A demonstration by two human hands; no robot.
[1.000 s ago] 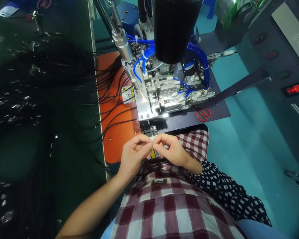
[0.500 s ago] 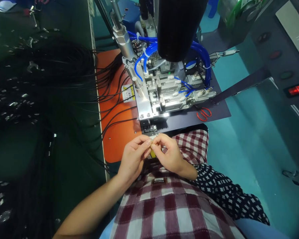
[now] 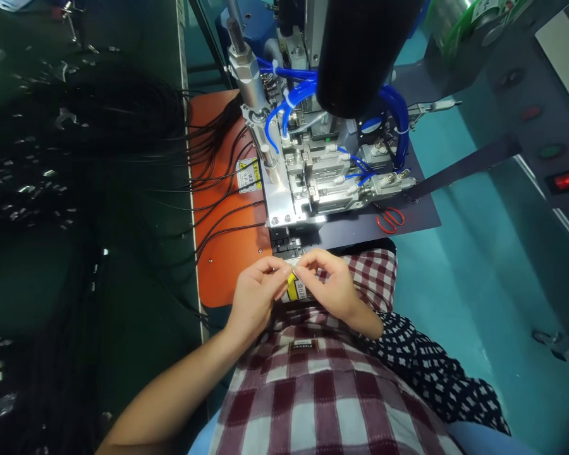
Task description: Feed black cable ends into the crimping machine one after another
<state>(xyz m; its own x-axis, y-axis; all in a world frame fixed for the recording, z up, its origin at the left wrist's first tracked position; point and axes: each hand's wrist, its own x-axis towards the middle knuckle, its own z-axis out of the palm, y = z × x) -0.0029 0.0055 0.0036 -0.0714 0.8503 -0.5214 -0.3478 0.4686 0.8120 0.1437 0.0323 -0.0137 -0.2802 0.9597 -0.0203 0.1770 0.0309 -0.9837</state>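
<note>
"What's just changed?"

"Little. The bare-armed left hand (image 3: 256, 294) and the right hand (image 3: 336, 287), below a dark sleeve patterned in white (image 3: 408, 351), meet at the tips as they did half a second ago, but more of the yellow-and-white printed label (image 3: 299, 289) shows between them now."

"Meaning?"

"I'd judge the fine fingertip work is carrying on, with nothing let go. Both sets of fingers are pinched, thumb to forefinger, seemingly grasping one tiny pale piece (image 3: 293, 270)."

"Where is it exactly?"

"Where the two hands meet, over the label, on the near side of the silver metal machine with blue tubes (image 3: 332, 193) and right of the flat orange board (image 3: 232, 268). The red-handled scissors (image 3: 390, 220) lie farther off to the right."

"Which way does it point?"

"I can't tell. It's too small and mostly covered, so its long axis can't be read either."
</note>
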